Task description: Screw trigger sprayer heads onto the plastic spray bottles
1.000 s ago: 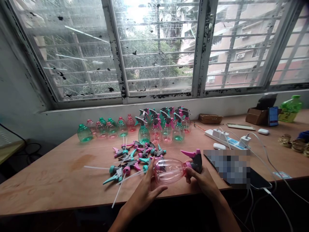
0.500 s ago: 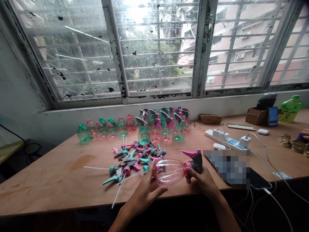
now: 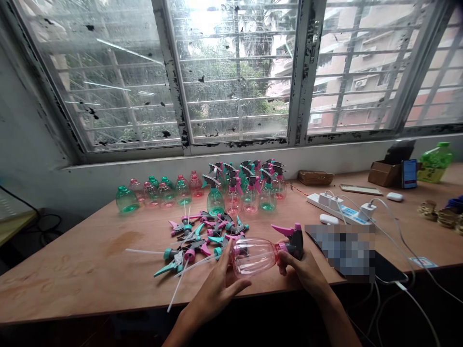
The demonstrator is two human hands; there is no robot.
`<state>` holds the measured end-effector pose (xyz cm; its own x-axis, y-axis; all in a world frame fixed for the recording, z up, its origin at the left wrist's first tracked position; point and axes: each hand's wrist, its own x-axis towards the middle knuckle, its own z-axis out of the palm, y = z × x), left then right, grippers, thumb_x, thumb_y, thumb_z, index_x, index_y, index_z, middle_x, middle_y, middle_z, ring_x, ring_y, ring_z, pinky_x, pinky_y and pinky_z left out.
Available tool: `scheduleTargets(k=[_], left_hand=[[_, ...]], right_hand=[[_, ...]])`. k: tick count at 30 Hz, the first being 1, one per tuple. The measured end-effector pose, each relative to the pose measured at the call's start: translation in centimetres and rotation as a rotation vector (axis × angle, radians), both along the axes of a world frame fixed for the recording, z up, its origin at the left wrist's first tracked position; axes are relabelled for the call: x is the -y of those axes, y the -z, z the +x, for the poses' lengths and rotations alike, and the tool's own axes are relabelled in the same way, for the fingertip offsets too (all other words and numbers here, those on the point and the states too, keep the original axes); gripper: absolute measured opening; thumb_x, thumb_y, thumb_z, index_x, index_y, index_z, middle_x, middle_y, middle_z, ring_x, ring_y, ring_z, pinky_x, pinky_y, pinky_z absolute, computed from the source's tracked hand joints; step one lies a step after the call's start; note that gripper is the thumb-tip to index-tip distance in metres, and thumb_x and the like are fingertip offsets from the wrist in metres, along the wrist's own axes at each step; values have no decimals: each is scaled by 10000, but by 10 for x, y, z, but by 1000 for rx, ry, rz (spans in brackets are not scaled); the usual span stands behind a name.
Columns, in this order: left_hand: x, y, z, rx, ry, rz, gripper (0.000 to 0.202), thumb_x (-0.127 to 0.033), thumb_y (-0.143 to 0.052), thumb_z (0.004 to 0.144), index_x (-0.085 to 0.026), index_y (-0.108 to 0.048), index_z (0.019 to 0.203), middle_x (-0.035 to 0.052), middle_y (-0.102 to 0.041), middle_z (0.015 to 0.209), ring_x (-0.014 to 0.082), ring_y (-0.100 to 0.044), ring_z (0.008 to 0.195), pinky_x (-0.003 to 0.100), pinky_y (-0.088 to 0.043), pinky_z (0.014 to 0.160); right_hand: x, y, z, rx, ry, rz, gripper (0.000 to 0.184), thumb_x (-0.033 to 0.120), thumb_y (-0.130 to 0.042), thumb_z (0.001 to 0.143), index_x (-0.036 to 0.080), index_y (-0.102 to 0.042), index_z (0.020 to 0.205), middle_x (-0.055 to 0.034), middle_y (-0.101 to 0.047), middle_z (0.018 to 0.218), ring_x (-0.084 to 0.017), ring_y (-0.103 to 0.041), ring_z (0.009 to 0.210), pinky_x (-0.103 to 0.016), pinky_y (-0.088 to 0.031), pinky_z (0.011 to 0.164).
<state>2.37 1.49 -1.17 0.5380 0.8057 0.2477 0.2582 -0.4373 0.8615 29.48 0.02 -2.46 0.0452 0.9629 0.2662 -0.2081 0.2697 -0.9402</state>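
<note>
A clear pink spray bottle [image 3: 255, 258] lies sideways between my hands, above the table's front edge. My left hand [image 3: 220, 282] is wrapped round its base end, thumb below and fingers behind. At the neck, my right hand [image 3: 298, 267] grips the pink collar and the dark spray head [image 3: 297, 243], whose pink trigger points up and left. Just beyond my left hand lies a pile of loose spray heads [image 3: 195, 243] in pink, teal and grey, some with white dip tubes. Behind the pile stand several bottles with spray heads fitted [image 3: 233, 195].
Several bottles without heads [image 3: 126, 200] stand at the back left. To the right are a white power strip [image 3: 338, 207] with cables, a phone [image 3: 388, 267] on a cable, an open cardboard box [image 3: 385, 172] and a green-capped jug [image 3: 436, 164]. Windows line the back.
My hands and the pink spray bottle have hardly moved; the bottle looks very slightly turned. At the far right edge, a person's hand has moved out of view.
</note>
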Motion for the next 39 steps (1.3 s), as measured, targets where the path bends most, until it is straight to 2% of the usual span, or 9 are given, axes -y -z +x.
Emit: scheduleTargets(k=[4, 10, 14, 20, 29, 39], left_hand=[[1, -2, 1, 9, 5, -6, 1002, -465, -729, 897, -315, -81, 1645, 111, -334, 1674, 364, -203, 1576, 573, -218, 1272], [2, -2, 2, 11, 4, -8, 1043, -457, -736, 897, -341, -14, 1642, 117, -333, 1671, 364, -309, 1541, 576, -260, 1259], [2, -2, 2, 7, 1, -6, 1042, -454, -742, 892, -333, -31, 1644, 118, -341, 1667, 369, -276, 1554, 584, -249, 1262], [1, 1, 1, 11, -6, -1, 1008, -434, -755, 881, -321, -105, 1644, 104, -290, 1694, 385, -184, 1577, 596, -208, 1268], [-1, 5, -1, -11, -1, -1, 992, -444, -746, 892, -316, -110, 1642, 113, -222, 1716, 368, -227, 1569, 579, -189, 1278], [-3, 6, -3, -49, 16, 34, 1010, -466, -717, 915, -320, -34, 1644, 113, -205, 1720, 346, -235, 1570, 549, -170, 1291]], right_hand=[[-1, 1, 1, 18, 2, 8, 380, 524, -803, 827, 175, -667, 894, -4, -675, 597, -181, -603, 492, -318, -495, 551], [0, -1, 1, 22, -11, 22, 366, 525, -789, 839, 178, -674, 860, 2, -664, 599, -175, -598, 493, -315, -497, 558], [0, -2, 1, 39, -9, 20, 379, 536, -786, 835, 176, -672, 812, -4, -656, 595, -177, -593, 490, -318, -495, 552], [0, -3, 1, 30, -20, 33, 342, 500, -780, 857, 178, -678, 804, 0, -659, 604, -169, -597, 496, -305, -491, 558], [0, -1, 2, 46, -34, 40, 371, 475, -762, 885, 169, -677, 694, -13, -652, 603, -161, -598, 511, -295, -489, 574], [-2, 2, 2, 10, -30, 32, 363, 491, -788, 857, 168, -672, 738, -11, -655, 609, -157, -596, 499, -287, -488, 547]])
